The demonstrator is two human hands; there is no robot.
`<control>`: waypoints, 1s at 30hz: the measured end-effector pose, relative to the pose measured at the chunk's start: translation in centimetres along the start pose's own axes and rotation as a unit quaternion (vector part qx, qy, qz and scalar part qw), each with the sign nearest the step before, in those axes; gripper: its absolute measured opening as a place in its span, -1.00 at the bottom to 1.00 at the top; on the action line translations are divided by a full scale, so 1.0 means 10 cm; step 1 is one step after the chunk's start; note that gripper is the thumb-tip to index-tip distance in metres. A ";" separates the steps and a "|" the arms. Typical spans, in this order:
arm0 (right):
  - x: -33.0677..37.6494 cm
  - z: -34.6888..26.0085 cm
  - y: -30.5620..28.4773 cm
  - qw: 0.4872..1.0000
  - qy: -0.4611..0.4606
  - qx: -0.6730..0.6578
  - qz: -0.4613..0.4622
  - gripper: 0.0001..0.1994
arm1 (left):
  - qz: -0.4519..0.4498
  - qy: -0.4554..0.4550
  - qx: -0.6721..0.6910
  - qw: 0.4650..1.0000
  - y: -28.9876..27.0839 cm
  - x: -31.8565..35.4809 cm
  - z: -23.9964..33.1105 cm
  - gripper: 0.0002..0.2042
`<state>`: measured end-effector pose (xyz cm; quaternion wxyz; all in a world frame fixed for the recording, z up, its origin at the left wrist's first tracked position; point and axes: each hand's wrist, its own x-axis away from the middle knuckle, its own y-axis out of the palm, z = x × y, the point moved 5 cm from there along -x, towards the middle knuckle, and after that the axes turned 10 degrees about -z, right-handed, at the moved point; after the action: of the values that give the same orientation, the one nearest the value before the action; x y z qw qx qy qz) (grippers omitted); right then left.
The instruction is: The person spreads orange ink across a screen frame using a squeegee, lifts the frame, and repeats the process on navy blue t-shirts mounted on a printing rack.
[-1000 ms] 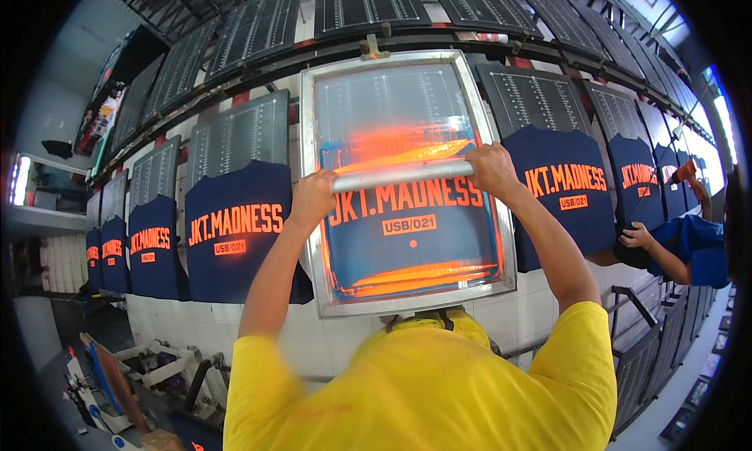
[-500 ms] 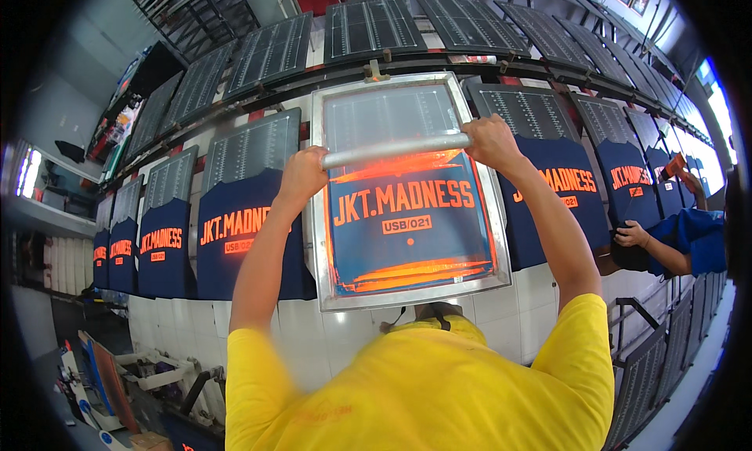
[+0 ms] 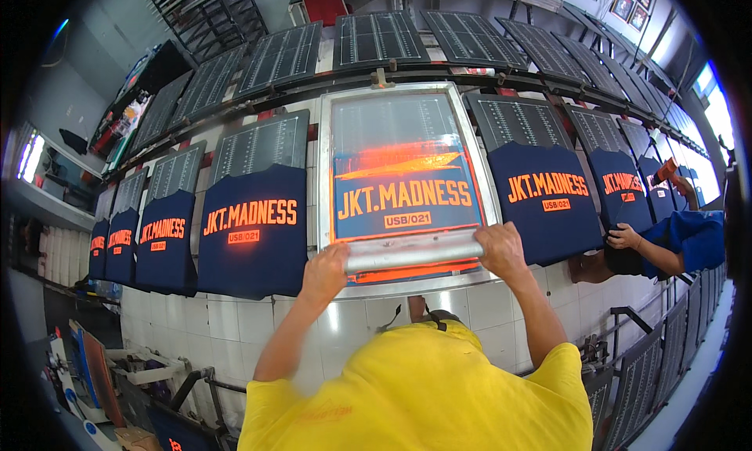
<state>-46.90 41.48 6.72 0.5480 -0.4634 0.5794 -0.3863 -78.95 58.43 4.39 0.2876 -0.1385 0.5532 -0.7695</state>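
Observation:
Both my hands grip a long metal-handled squeegee [image 3: 413, 250], one at each end. My left hand [image 3: 327, 269] is wrapped round its left end, my right hand [image 3: 503, 251] round its right end. The squeegee lies across the near part of a silkscreen frame [image 3: 323, 161] with a pale metal border. Orange ink [image 3: 399, 163] streaks the far part of the mesh, and more orange shows just below the squeegee. Orange lettering [image 3: 403, 200] stands out on dark blue inside the frame. The squeegee's blade edge is hidden.
Dark blue printed shirts [image 3: 252, 224] lie on boards to the left, and others [image 3: 548, 196] to the right. A far row of dark boards [image 3: 381, 40] runs behind a rail. At right, another person in a blue shirt [image 3: 689, 243] holds an orange tool [image 3: 667, 169].
Both my hands have drawn the squeegee from the far part of the screen toward me, to its near end. Orange ink now streaks the far mesh where the squeegee was.

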 end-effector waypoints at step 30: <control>0.84 0.29 0.43 0.941 0.309 -0.123 0.067 -0.69 | 0.072 -0.176 0.170 0.967 0.48 0.75 -0.72 -0.61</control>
<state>-44.26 34.78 -0.01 0.3055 -0.3454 0.7929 -0.3983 -87.36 58.41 -3.40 0.4543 -0.1808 0.3637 -0.7928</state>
